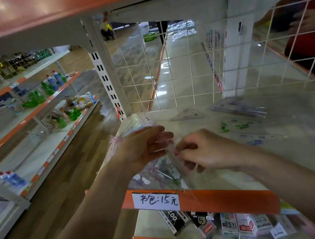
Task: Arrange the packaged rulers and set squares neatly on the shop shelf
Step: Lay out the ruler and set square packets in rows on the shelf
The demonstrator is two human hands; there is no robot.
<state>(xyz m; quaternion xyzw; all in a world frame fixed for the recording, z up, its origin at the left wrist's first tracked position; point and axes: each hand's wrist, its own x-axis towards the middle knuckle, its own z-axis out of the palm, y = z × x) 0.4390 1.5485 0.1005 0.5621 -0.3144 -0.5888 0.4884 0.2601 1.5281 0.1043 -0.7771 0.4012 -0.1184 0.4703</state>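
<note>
grips a clear packet of rulers [163,173] at the front left corner of the shelf [229,197], just above the price label [156,201]. holds its upper edge with the left hand [142,147], fingers [163,135] curled round the film; pinches the strip beside with the right hand [208,150]. seems to overhang the orange lip. risks sliding off the glossy board onto the boxes [230,226] below if released this near the edge. may slip from so light a pinch on slick film. could also shove the loose set squares [187,114] askew against the wire mesh [187,76] if pushed back carelessly.
</note>
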